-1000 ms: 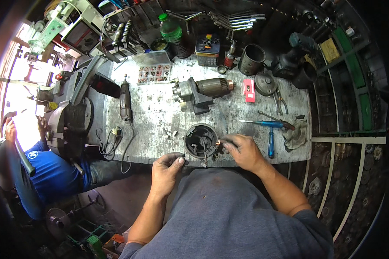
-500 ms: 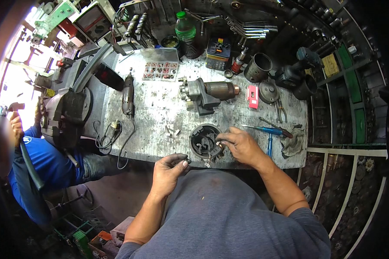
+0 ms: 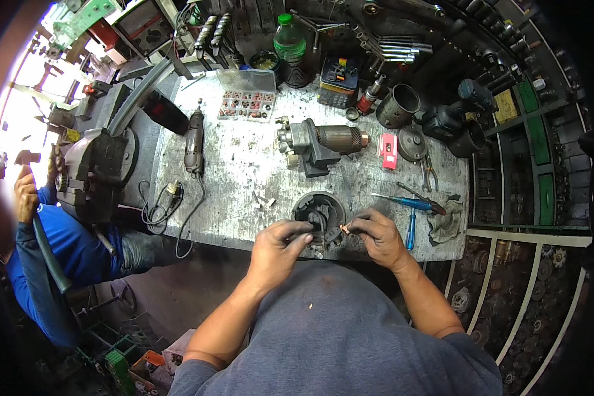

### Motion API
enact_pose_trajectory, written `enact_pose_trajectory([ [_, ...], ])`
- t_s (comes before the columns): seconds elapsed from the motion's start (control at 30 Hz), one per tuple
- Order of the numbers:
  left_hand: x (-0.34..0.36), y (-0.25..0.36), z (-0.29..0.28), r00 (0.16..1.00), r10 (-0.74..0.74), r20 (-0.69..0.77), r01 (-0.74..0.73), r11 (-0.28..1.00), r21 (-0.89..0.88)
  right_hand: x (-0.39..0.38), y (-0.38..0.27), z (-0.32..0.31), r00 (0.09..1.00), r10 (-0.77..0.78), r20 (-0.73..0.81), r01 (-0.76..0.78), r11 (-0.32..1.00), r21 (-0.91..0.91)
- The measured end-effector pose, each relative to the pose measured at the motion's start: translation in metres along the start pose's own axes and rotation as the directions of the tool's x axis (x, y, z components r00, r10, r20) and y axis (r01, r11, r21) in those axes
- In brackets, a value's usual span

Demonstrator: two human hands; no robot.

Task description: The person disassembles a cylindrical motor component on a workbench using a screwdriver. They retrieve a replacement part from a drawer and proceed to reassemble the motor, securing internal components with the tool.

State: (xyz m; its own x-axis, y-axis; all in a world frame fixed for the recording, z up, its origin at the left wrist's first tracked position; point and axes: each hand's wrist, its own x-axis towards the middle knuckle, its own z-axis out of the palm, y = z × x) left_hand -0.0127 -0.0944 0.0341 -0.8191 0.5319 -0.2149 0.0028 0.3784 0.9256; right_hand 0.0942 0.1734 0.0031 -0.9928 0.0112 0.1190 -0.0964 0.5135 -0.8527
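Observation:
A dark round metal housing (image 3: pixel 331 208) sits at the bench's front edge, with dark parts inside. My left hand (image 3: pixel 277 254) is at its front-left, fingertips closed at the rim on something I cannot make out. My right hand (image 3: pixel 383 241) pinches a small copper piece (image 3: pixel 345 228) at the housing's right side. A few pale small blocks (image 3: pixel 269 201) lie left of it. Blue-handled screwdrivers (image 3: pixel 409 231), pliers (image 3: pixel 431 173) and a grey rag (image 3: pixel 442 228) lie to the right. A motor assembly with an armature (image 3: pixel 336 138) lies behind the housing.
On the bench (image 3: pixel 237 171) are a rotary tool (image 3: pixel 195 142) with cord, parts box (image 3: pixel 244 105), pink box (image 3: pixel 387 152), metal cylinders (image 3: pixel 396 105) and a green bottle (image 3: pixel 288 43). A co-worker in blue (image 3: pixel 66 264) holds a hammer (image 3: pixel 43 231) at left. Shelves (image 3: pixel 534 264) stand right.
My left hand has moved forward and rightward onto the housing's rim. My right hand has shifted slightly rightward and down. The view has shifted, and the co-worker's hammer sits a little lower.

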Motion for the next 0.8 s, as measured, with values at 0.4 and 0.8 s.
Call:
enact_pose_trajectory([
  [0.4, 0.047, 0.021, 0.033, 0.99, 0.124, 0.07, -0.136, 0.971, 0.198, -0.018, 0.001, 0.015, 0.993, 0.03, -0.112, -0.034, 0.999, -0.031],
  [0.8, 0.059, 0.038, 0.058, 0.979, -0.18, 0.1, 0.111, 0.871, 0.478, -0.021, 0.003, 0.014, 0.994, 0.012, -0.105, -0.001, 0.995, 0.104],
])
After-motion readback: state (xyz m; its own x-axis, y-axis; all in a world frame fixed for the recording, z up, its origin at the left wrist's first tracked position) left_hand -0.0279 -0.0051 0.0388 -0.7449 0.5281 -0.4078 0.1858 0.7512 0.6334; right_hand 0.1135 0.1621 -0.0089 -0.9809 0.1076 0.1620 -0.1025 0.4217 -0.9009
